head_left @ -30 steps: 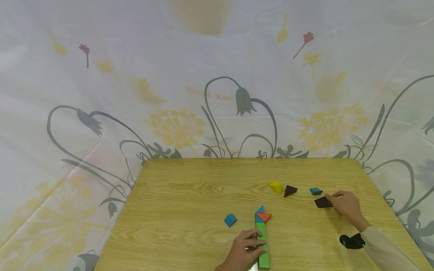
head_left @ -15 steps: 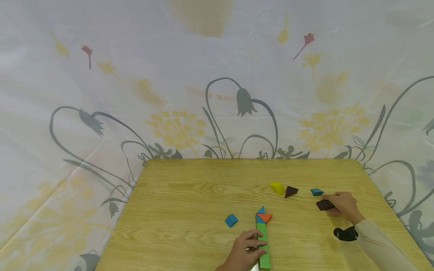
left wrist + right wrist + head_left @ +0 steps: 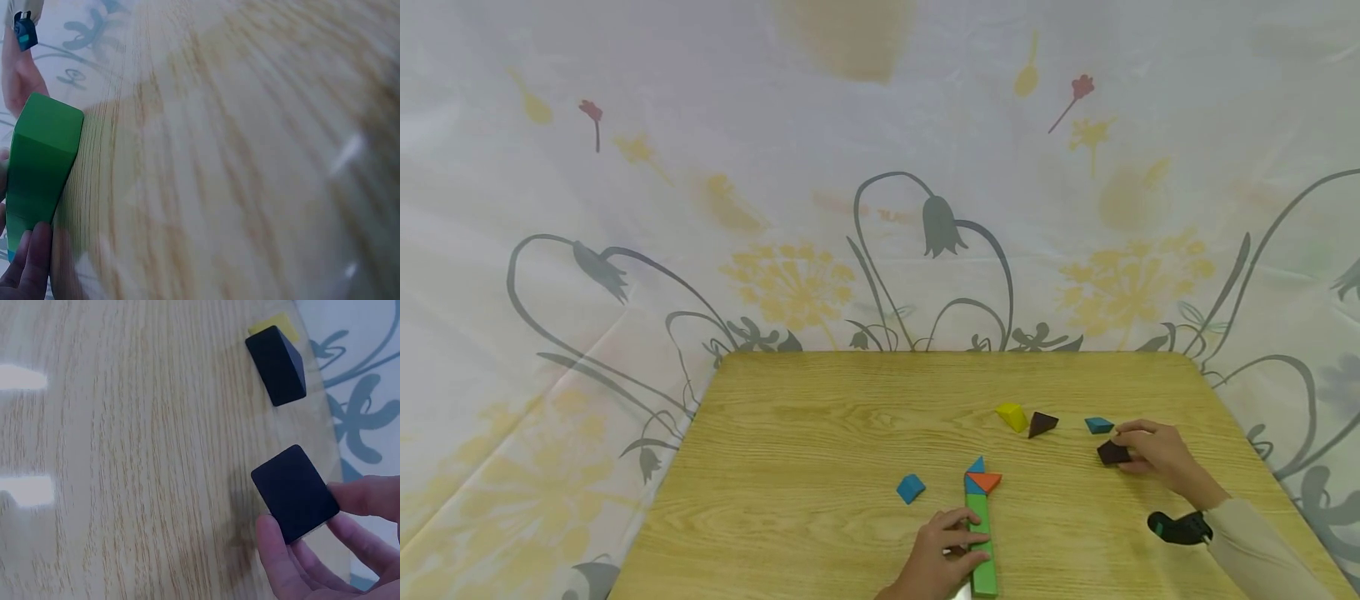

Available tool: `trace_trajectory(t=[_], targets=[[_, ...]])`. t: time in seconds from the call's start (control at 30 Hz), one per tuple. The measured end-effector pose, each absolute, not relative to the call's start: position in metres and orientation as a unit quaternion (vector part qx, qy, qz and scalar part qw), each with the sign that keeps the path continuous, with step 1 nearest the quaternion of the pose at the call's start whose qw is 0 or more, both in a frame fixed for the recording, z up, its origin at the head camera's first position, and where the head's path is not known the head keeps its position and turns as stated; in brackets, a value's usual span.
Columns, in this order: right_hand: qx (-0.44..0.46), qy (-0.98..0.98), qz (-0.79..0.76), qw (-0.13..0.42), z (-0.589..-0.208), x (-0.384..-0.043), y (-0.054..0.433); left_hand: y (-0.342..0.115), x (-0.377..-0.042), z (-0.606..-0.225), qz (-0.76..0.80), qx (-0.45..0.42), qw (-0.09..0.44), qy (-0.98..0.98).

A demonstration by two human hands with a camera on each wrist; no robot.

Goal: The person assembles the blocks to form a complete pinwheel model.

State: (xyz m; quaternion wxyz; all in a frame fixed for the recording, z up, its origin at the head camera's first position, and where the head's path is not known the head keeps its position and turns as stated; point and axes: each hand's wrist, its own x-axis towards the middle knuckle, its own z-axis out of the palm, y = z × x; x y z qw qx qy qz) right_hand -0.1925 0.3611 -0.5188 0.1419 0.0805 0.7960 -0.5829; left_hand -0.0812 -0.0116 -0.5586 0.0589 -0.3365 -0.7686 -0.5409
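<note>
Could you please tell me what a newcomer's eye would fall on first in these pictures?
Probably the flower-patterned backdrop first, spread behind the wood-grain table. Next, the bright green strip at the table's front, with the left hand on it and an orange triangular block just beyond. To the right, the right hand pinches a dark block.

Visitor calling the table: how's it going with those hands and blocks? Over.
Left hand: holding smooth green oblong block. Right hand: pinching smooth dark rectangular-faced block. Possible snag: small blue angular block, close by that hand.
</note>
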Motion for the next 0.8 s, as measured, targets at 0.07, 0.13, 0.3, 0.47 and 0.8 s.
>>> trace_trajectory(t=[0.07,0.13,0.3,0.47,0.8], targets=[[0.075,0.796,-0.585,0.136,-0.517,-0.192,0.358,-0.012,-0.081,-0.558,-0.543,-0.334,0.056,-0.768],[0.061,0.797,-0.587,0.128,-0.517,-0.192,0.355,-0.012,-0.080,-0.556,-0.546,-0.331,0.052,-0.768],[0.028,0.790,-0.603,0.110,-0.513,-0.194,0.345,-0.011,-0.082,-0.563,-0.546,-0.328,0.054,-0.769],[0.002,0.783,-0.612,0.110,-0.507,-0.198,0.333,-0.009,-0.087,-0.586,-0.541,-0.325,0.053,-0.774],[-0.015,0.773,-0.624,0.111,-0.503,-0.206,0.308,-0.009,-0.090,-0.596,-0.536,-0.330,0.054,-0.775]])
